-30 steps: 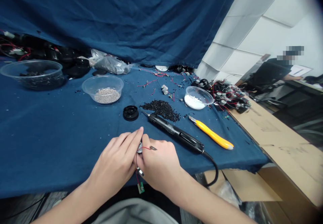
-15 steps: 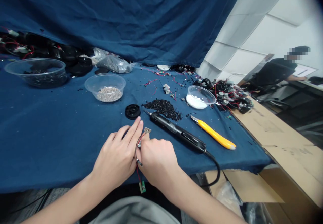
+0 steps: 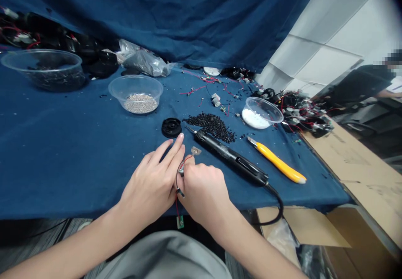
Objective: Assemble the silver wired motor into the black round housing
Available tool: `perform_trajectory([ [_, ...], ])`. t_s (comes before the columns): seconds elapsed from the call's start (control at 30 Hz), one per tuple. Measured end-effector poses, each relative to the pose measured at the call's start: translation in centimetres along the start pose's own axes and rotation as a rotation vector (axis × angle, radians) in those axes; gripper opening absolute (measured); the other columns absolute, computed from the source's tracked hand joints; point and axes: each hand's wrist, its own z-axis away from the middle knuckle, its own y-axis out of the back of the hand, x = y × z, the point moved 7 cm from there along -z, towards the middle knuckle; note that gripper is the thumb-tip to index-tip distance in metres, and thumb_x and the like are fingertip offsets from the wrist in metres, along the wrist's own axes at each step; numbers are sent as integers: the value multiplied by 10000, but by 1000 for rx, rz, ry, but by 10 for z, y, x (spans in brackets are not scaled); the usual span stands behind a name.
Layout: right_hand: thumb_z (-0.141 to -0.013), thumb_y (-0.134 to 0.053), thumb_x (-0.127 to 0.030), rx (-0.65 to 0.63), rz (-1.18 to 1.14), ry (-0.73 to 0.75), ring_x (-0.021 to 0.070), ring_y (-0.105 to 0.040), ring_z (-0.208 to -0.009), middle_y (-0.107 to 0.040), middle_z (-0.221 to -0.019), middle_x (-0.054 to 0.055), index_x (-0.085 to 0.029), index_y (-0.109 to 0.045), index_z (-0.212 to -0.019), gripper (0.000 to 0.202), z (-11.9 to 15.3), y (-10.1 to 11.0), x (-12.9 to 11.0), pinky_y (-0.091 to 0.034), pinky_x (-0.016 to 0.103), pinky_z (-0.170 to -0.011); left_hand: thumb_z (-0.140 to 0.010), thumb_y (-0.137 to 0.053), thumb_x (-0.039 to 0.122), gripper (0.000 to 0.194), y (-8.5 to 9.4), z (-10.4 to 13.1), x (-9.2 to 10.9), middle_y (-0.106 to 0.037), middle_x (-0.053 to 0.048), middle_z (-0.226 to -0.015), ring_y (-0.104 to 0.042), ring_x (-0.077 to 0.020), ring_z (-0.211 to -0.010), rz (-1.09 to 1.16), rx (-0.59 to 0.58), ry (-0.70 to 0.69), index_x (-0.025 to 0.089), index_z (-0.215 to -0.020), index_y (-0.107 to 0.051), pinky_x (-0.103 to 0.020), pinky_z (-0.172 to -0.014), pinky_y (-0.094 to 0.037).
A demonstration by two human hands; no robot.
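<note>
My left hand [image 3: 152, 176] and my right hand [image 3: 205, 187] are pressed together near the table's front edge. Between them runs a wired electronic part with thin red and black wires [image 3: 177, 182]. Its small green circuit board [image 3: 180, 222] dangles below, and a small metal plate [image 3: 196, 150] sticks out past my right fingers. My right hand is curled into a fist on this part. The left fingers stretch forward, close together, over something dark and mostly hidden. Just ahead lies a black round plastic piece [image 3: 171, 127]. A black electric screwdriver [image 3: 232, 157] rests to the right.
A yellow-handled cutter [image 3: 279, 161] lies right of the screwdriver. Behind are a pile of black screws [image 3: 213, 126], a tub of silver bits [image 3: 140, 88], a tub with white contents [image 3: 276, 113] and a large tub [image 3: 47, 73]. Wired parts [image 3: 301, 111] crowd the right edge, beside cardboard [image 3: 351, 157].
The view has shifted, so the table's things sit higher and farther right. Both hands keep nearly the same hold, and the metal plate has turned slightly.
</note>
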Motion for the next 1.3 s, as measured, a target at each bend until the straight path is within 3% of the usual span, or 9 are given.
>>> perform_trajectory([
  [0.23,-955,-406,-286,-130,-151,-81,210,-668,-696,-666,-793,111,-93,-589,-1036,278,-5,-5,6,-476,264,-640,-793,-429,92,544,-7,-2,-4,-379,-163,-1552,-417,-300,-1385,83,-80,19,35,-1318,-558,-418,-973,-507],
  [0.37,-905,-462,-276,-134,-486,-159,245,-655,-769,-657,-807,123,-114,-595,-917,211,-9,-4,19,-459,337,-749,-825,-443,115,522,-7,-6,-7,-359,-142,-1568,-386,-322,-1399,121,-131,10,63,-1335,-544,-461,-1023,-475],
  [0.43,-890,-490,-304,-124,-629,-129,200,-619,-737,-619,-740,89,-125,-551,-779,219,-12,-2,26,-438,302,-736,-865,-473,153,540,-2,-7,-9,-347,-127,-1578,-374,-307,-1407,203,-136,3,91,-1401,-478,-458,-1053,-455],
  [0.53,-967,-373,-489,-147,-901,-44,86,-480,-563,-486,-616,3,-153,-426,-697,434,-15,1,33,-377,194,-583,-907,-557,254,598,19,-8,-14,-462,-134,-1501,-451,-258,-1344,381,-12,27,130,-1464,-378,-410,-1059,-451],
  [0.63,-980,-160,-648,-151,-1145,-34,43,-311,-471,-376,-598,-38,-166,-409,-777,579,-11,7,38,-282,159,-462,-893,-643,274,461,48,-3,-19,-638,-108,-1242,-586,-213,-1133,465,226,49,152,-1318,-511,-350,-975,-478],
  [0.73,-963,-279,-678,-96,-1436,-62,31,-277,-483,-366,-598,-45,-150,-451,-805,577,-4,14,39,-249,149,-457,-871,-680,178,212,66,0,-12,-675,-57,-970,-615,-161,-891,496,363,-18,147,-1064,-599,-292,-830,-488],
  [0.83,-956,-436,-633,-91,-1675,16,23,-294,-499,-359,-577,-53,-141,-467,-786,522,3,22,32,-240,140,-471,-859,-668,83,126,72,-1,-5,-660,-32,-855,-584,-134,-774,546,410,-60,143,-947,-600,-271,-730,-470],
  [0.97,-987,-433,-583,-91,-1721,96,18,-272,-503,-324,-569,-61,-144,-426,-753,497,9,29,25,-234,143,-477,-849,-643,20,155,76,1,4,-654,-20,-818,-560,-132,-734,534,432,-116,148,-926,-602,-280,-695,-447],
  [1.3,-988,-486,-508,48,-1738,61,33,-264,-559,-314,-633,-47,-152,-387,-737,446,20,33,24,-234,159,-497,-853,-608,4,177,86,5,10,-678,-31,-851,-575,-139,-765,484,415,-156,139,-967,-598,-285,-725,-462],
])
